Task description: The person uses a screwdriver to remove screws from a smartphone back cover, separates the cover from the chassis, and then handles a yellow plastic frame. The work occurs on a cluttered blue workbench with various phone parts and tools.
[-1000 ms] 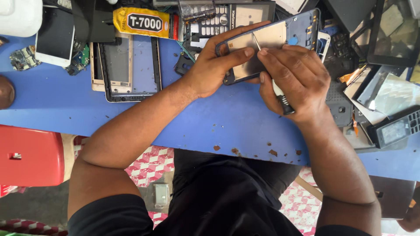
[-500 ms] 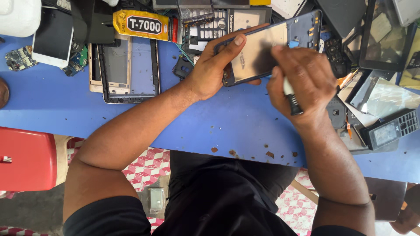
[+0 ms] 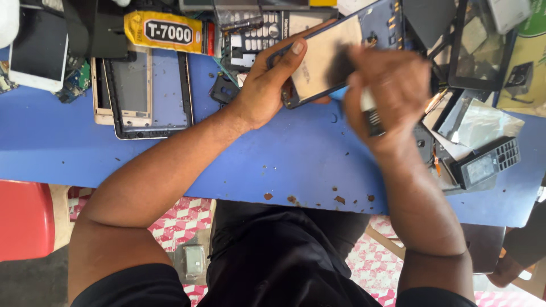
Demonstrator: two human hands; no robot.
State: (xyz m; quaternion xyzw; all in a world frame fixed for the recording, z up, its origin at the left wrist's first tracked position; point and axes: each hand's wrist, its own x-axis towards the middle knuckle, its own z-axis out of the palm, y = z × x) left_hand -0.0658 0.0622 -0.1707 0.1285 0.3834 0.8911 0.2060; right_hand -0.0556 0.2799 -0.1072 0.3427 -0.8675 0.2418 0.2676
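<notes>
My left hand holds an opened phone body tilted above the blue table, thumb along its near edge and fingers behind it. The phone's inner metal plate faces up and a blue circuit board shows at its far end. My right hand is blurred with motion over the right part of the phone. It grips a small tool with a ribbed dark handle that sticks out below the fist; its tip is hidden.
A yellow glue tube lies at the back. A bare phone frame and a white phone lie to the left. Keypad parts, glass panels and a small keypad phone crowd the back and right. A red stool stands below left.
The phone has tilted and shifted a little to the right in my left hand. My right hand has moved up over it and is now blurred with quick motion.
</notes>
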